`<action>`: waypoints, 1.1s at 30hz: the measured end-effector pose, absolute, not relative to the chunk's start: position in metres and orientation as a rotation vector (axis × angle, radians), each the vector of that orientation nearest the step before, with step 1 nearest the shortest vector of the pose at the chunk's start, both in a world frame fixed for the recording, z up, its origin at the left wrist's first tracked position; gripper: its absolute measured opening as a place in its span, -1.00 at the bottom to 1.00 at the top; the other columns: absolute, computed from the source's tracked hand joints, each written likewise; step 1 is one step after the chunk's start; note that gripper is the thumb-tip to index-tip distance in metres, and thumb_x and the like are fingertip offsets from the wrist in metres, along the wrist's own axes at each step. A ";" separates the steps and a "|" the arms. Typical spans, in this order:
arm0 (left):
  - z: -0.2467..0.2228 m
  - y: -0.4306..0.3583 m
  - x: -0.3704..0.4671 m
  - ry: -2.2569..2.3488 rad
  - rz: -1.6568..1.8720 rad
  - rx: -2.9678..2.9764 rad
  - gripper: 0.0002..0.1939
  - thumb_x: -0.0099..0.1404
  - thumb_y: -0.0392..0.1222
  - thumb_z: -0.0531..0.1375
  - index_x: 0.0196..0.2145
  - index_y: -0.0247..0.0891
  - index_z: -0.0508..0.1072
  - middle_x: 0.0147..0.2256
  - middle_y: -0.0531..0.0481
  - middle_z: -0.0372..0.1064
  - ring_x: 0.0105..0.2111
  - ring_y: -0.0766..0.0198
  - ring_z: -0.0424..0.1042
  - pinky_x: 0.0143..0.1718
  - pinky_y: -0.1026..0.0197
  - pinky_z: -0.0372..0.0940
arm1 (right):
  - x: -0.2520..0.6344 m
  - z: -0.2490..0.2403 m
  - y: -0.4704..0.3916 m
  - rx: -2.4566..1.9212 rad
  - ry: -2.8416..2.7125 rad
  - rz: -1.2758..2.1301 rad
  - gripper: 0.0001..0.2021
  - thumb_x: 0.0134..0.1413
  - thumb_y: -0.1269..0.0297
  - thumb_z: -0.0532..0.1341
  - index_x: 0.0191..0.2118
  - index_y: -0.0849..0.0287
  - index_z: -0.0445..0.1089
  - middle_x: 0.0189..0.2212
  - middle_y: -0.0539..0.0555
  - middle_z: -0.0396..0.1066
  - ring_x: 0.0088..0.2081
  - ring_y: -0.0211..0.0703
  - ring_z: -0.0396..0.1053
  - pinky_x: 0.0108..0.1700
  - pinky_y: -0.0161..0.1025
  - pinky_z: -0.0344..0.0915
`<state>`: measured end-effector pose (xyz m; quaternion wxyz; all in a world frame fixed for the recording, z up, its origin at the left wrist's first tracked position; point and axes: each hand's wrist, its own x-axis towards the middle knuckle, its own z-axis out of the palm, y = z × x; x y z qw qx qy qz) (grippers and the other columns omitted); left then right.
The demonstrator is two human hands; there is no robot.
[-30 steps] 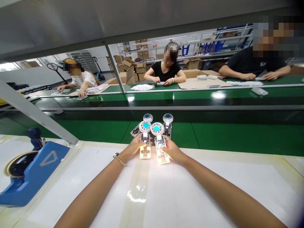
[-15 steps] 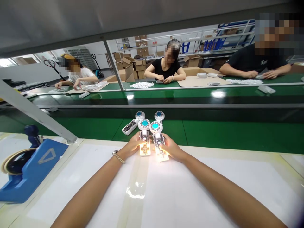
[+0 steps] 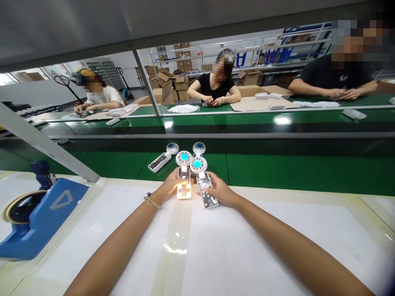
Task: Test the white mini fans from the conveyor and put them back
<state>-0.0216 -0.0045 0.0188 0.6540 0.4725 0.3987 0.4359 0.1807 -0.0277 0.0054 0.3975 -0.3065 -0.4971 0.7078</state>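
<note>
Since the earlier frame, the right hand point(image 3: 219, 192)'s handheld fan point(image 3: 203, 183) has gone dark; the left hand point(image 3: 169, 190)'s lit fan point(image 3: 184, 176) glows. Both sets of fingers clasp their handles, heads touching at 12 o'clock over the bench point(image 3: 234, 246) edge; a loose grip might tip one onto the conveyor belt point(image 3: 293, 172).

**Plastic, metal and gloss**

The clear, glossy plastic fan device with a round white head point(image 3: 184, 176) glows inside. The white table point(image 3: 216, 255) is smooth and shiny. The blue plastic tape dispenser point(image 3: 40, 218) looks matt. The green conveyor belt point(image 3: 293, 170) has a satin sheen.
</note>
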 end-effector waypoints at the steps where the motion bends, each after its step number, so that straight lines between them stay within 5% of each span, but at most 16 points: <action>1: 0.019 -0.004 -0.022 0.903 0.986 1.076 -0.60 -0.05 -0.35 0.30 -0.23 -0.30 0.28 -0.30 -0.10 0.42 -0.32 0.14 0.45 -0.31 0.15 0.31 | 0.181 0.005 -0.028 -0.779 -1.252 1.797 -0.52 -0.21 0.39 0.23 -0.09 0.07 0.10 -0.25 0.03 0.31 -0.27 -0.05 0.44 -0.27 -0.11 0.36; 27: 0.023 -0.007 -0.019 0.838 0.965 1.125 -0.57 -0.02 -0.33 0.29 -0.17 -0.27 0.28 -0.21 -0.12 0.38 -0.32 0.16 0.45 -0.28 0.12 0.33 | 0.180 0.006 -0.027 -0.796 -1.247 1.760 -0.59 -0.20 0.38 0.21 -0.15 0.09 0.12 -0.35 -0.01 0.37 -0.33 -0.11 0.43 -0.27 -0.12 0.36; 33: 0.025 -0.009 -0.021 0.795 0.906 1.085 -0.57 0.01 -0.34 0.29 -0.14 -0.24 0.28 -0.12 -0.12 0.35 -0.24 0.12 0.44 -0.21 0.06 0.33 | 0.183 0.005 -0.027 -0.747 -1.221 1.768 -0.53 -0.22 0.37 0.27 -0.11 0.08 0.13 -0.23 0.04 0.36 -0.25 -0.07 0.43 -0.22 -0.10 0.35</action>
